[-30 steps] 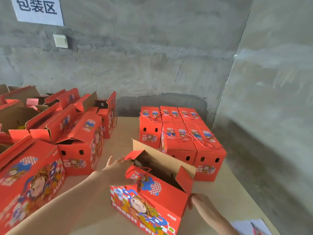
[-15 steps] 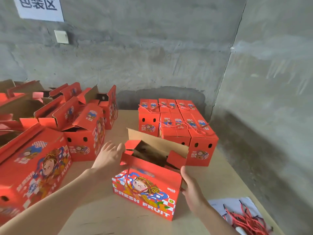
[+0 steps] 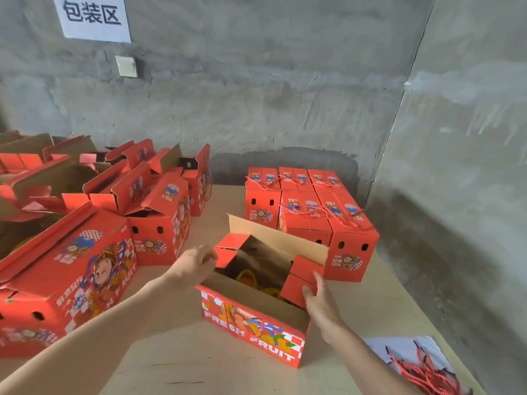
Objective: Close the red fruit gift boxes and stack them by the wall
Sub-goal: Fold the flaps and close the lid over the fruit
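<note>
An open red fruit gift box (image 3: pixel 251 329) marked FRESH FRUIT stands on the table in front of me, its long cardboard flaps up and yellow fruit showing inside. My left hand (image 3: pixel 194 266) pinches the small red end flap at the box's left end. My right hand (image 3: pixel 319 300) presses the red end flap at the right end inward with straight fingers. Behind it, several closed red boxes (image 3: pixel 308 206) with red cord handles stand packed together by the wall.
Several open red boxes (image 3: pixel 114 195) crowd the table's left side, one large box (image 3: pixel 71 269) nearest me. A bundle of red cords (image 3: pixel 422 372) lies on white paper at the lower right. Concrete walls (image 3: pixel 285 95) close the back and right. The wooden table (image 3: pixel 199 366) shows below.
The front long flap has dropped open so the box's inside shows. My left hand moved from the box's side to its left end flap. My right hand rose to the right end flap.
</note>
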`<act>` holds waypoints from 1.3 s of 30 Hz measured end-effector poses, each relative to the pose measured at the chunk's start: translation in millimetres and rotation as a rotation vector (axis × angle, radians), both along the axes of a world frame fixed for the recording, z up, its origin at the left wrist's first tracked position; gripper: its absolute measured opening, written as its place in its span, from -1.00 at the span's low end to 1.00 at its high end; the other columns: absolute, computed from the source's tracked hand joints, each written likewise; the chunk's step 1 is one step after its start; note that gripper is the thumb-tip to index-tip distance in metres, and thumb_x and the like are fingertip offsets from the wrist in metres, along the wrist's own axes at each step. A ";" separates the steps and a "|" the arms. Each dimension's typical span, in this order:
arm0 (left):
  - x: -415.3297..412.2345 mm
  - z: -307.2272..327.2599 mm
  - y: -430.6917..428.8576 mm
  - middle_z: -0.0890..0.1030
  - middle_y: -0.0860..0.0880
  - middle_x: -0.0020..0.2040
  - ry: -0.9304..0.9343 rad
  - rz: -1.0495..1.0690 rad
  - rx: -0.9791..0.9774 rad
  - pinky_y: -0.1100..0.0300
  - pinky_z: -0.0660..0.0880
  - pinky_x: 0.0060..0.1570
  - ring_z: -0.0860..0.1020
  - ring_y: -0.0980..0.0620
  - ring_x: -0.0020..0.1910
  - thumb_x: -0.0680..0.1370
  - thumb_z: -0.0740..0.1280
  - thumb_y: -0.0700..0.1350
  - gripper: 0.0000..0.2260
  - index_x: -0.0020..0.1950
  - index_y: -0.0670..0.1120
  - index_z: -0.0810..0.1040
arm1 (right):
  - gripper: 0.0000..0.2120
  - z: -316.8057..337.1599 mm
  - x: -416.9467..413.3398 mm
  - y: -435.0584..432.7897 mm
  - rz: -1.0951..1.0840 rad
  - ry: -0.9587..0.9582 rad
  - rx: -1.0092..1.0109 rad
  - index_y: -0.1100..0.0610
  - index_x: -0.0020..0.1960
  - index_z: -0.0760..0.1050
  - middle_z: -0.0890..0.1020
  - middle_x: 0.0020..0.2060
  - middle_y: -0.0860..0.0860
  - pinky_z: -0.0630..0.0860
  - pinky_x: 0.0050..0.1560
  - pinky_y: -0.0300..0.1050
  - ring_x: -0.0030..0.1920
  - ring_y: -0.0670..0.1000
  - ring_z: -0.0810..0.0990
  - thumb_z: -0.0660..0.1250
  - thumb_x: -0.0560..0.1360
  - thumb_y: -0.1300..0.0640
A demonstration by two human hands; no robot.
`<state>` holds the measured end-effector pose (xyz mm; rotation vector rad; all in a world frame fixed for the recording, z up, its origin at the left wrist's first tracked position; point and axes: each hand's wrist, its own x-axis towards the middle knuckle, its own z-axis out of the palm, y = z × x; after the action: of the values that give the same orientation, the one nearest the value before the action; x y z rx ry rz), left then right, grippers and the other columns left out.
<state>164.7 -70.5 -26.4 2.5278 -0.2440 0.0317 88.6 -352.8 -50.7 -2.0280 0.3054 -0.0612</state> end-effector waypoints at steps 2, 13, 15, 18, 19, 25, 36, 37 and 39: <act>14.1 -1.6 0.7 0.43 -0.12 0.27 -0.015 0.103 0.049 0.21 0.34 0.14 0.40 -0.08 0.25 0.60 0.15 -0.16 -0.70 0.31 -0.19 0.43 | -0.50 -7.5 -1.7 0.1 0.030 -0.040 -0.065 0.15 0.54 0.07 0.15 0.53 0.06 0.13 0.46 -0.11 0.51 0.04 0.14 0.11 0.65 0.15; 3.3 -35.9 6.5 0.56 -0.13 0.25 0.083 0.187 -0.060 0.17 0.38 0.05 0.50 -0.13 0.21 0.60 0.24 -0.10 -0.67 0.37 -0.07 0.44 | -0.56 -14.2 10.0 -25.3 0.108 -0.010 -0.076 0.03 0.51 0.17 0.21 0.50 -0.07 0.14 0.33 -0.29 0.49 -0.05 0.18 0.12 0.65 0.11; -15.8 -37.2 7.8 0.63 -0.12 0.11 0.029 0.216 -0.111 0.20 0.34 -0.13 0.55 -0.12 0.06 0.59 0.25 -0.10 -0.78 0.22 -0.06 0.55 | -0.57 -11.3 15.7 -32.6 0.143 0.001 -0.045 0.04 0.50 0.20 0.21 0.50 -0.06 0.10 0.38 -0.26 0.49 -0.08 0.16 0.11 0.65 0.13; -41.7 -35.5 4.9 0.62 -0.03 -0.14 -0.067 0.278 -0.180 0.22 0.29 -0.27 0.50 -0.01 -0.18 0.59 0.27 -0.11 -0.87 0.02 -0.07 0.61 | -0.59 -8.1 22.6 -38.7 0.180 0.000 0.012 0.09 0.49 0.24 0.25 0.49 -0.03 0.09 0.40 -0.24 0.46 -0.10 0.18 0.12 0.65 0.20; -47.1 -35.1 3.7 0.60 -0.02 -0.18 -0.089 0.304 -0.182 0.20 0.28 -0.30 0.48 0.00 -0.21 0.58 0.28 -0.11 -0.87 -0.04 -0.09 0.61 | -0.59 -7.5 24.1 -40.1 0.192 -0.003 0.034 0.10 0.48 0.26 0.27 0.48 -0.02 0.11 0.39 -0.25 0.43 -0.13 0.20 0.12 0.64 0.23; -64.2 -42.8 14.8 0.53 -0.02 -0.37 -0.128 0.435 -0.199 0.25 0.32 -0.42 0.48 -0.04 -0.36 0.58 0.29 -0.07 -0.72 -0.27 -0.19 0.49 | -0.62 -11.3 15.9 -36.3 0.253 -0.005 0.058 0.06 0.43 0.34 0.36 0.41 -0.08 0.17 0.29 -0.33 0.34 -0.20 0.27 0.14 0.63 0.24; -27.1 -28.5 16.7 0.22 -0.14 0.51 0.042 0.142 -0.293 0.11 0.30 0.31 0.27 -0.11 0.46 0.50 0.28 -0.41 -0.22 0.56 -0.10 -0.12 | -0.64 -17.8 -9.8 -26.2 0.212 -0.047 -0.120 0.03 0.37 0.37 0.45 0.30 -0.09 0.28 0.27 -0.26 0.38 -0.06 0.36 0.26 0.58 0.17; -24.2 -24.9 16.4 0.16 -0.13 0.53 0.051 0.121 -0.316 0.12 0.35 0.27 0.24 -0.11 0.47 0.47 0.26 -0.46 -0.16 0.55 -0.07 -0.18 | -0.62 -16.9 -8.9 -25.9 0.198 -0.044 -0.124 0.02 0.35 0.36 0.45 0.26 -0.11 0.29 0.22 -0.26 0.37 -0.05 0.36 0.30 0.56 0.18; -20.2 -16.1 12.1 0.16 -0.06 0.52 0.032 0.111 -0.389 0.09 0.44 0.13 0.27 -0.08 0.45 0.43 0.25 -0.51 -0.09 0.55 -0.01 -0.21 | -0.47 -10.5 -2.5 -25.1 0.138 -0.093 -0.122 0.05 0.37 0.25 0.39 0.24 -0.09 0.31 0.17 -0.25 0.37 -0.02 0.35 0.39 0.48 0.24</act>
<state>144.5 -58.4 -42.5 2.1497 -0.0749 0.0742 86.0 -377.9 -61.2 -2.1543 0.1043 -0.0899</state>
